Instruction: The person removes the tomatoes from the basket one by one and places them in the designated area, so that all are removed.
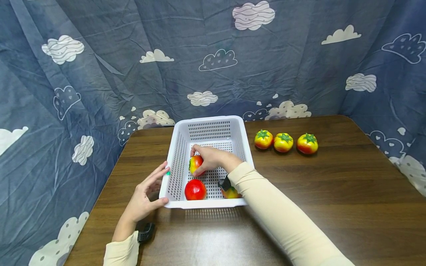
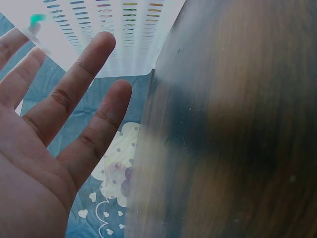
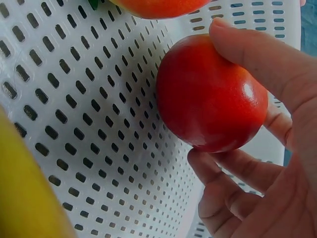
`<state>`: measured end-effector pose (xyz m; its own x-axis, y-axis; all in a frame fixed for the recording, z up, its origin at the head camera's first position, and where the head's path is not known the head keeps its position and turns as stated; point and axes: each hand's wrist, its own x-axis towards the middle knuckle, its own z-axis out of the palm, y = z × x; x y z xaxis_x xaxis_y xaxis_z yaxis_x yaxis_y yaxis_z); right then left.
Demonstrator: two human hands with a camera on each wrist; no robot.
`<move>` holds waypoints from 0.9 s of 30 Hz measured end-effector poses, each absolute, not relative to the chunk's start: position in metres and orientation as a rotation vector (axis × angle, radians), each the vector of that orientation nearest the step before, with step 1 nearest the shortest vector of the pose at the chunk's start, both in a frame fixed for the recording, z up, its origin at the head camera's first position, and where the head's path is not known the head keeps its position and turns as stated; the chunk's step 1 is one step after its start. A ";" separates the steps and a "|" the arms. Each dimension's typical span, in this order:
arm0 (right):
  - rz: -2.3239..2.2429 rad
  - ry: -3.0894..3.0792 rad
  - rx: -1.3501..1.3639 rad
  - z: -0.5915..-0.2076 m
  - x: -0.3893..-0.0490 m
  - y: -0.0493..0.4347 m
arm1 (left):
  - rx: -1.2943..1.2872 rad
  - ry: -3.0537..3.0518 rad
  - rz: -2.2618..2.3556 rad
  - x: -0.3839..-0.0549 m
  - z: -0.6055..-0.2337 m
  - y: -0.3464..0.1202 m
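My right hand (image 1: 214,157) reaches into a white perforated basket (image 1: 247,147) and grips a red-and-yellow tomato (image 1: 196,162) between thumb and fingers. In the right wrist view that tomato (image 3: 210,94) shows its glossy red side, close to the basket's holed floor. A red tomato (image 1: 195,190) lies in the basket's front left corner. Another tomato (image 1: 231,193), partly hidden by the right wrist, sits at the front right. My left hand (image 1: 143,199) touches the basket's left rim, its fingers spread and fairly straight, as the left wrist view also shows.
Three yellow-and-red tomatoes with green leafy tops, a left (image 1: 263,139), a middle (image 1: 283,142) and a right one (image 1: 307,143), stand right of the basket on the brown wooden table (image 1: 332,177). A blue cloud-patterned cloth (image 1: 186,33) hangs behind and beside the table.
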<state>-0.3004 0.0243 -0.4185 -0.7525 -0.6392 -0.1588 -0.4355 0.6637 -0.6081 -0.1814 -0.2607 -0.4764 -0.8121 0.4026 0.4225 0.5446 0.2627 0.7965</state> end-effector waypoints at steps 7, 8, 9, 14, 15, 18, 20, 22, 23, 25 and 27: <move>-0.778 2.517 -0.839 -0.418 -0.300 0.025 | -0.880 -2.405 -1.579 -0.182 -0.477 -0.260; -0.774 2.515 -0.840 -0.418 -0.300 0.025 | -0.881 -2.404 -1.579 -0.182 -0.477 -0.260; -0.769 2.517 -0.841 -0.418 -0.300 0.025 | -0.887 -2.398 -1.579 -0.182 -0.477 -0.260; -0.739 2.528 -0.838 -0.416 -0.300 0.024 | -0.906 -2.381 -1.587 -0.182 -0.478 -0.261; -0.734 2.531 -0.836 -0.416 -0.300 0.023 | -0.906 -2.381 -1.588 -0.183 -0.478 -0.261; -0.736 2.526 -0.835 -0.413 -0.299 0.024 | -0.905 -2.383 -1.592 -0.183 -0.478 -0.261; -0.741 2.527 -0.847 -0.410 -0.299 0.025 | -0.903 -2.385 -1.592 -0.183 -0.478 -0.261; -0.755 2.530 -0.868 -0.407 -0.298 0.026 | -0.898 -2.388 -1.591 -0.182 -0.478 -0.261; -0.760 2.532 -0.879 -0.405 -0.298 0.026 | -0.897 -2.389 -1.589 -0.182 -0.477 -0.260; -0.774 2.536 -0.905 -0.402 -0.297 0.028 | -0.891 -2.391 -1.586 -0.182 -0.477 -0.260; -0.781 2.545 -0.931 -0.399 -0.297 0.030 | -0.894 -2.389 -1.580 -0.181 -0.477 -0.260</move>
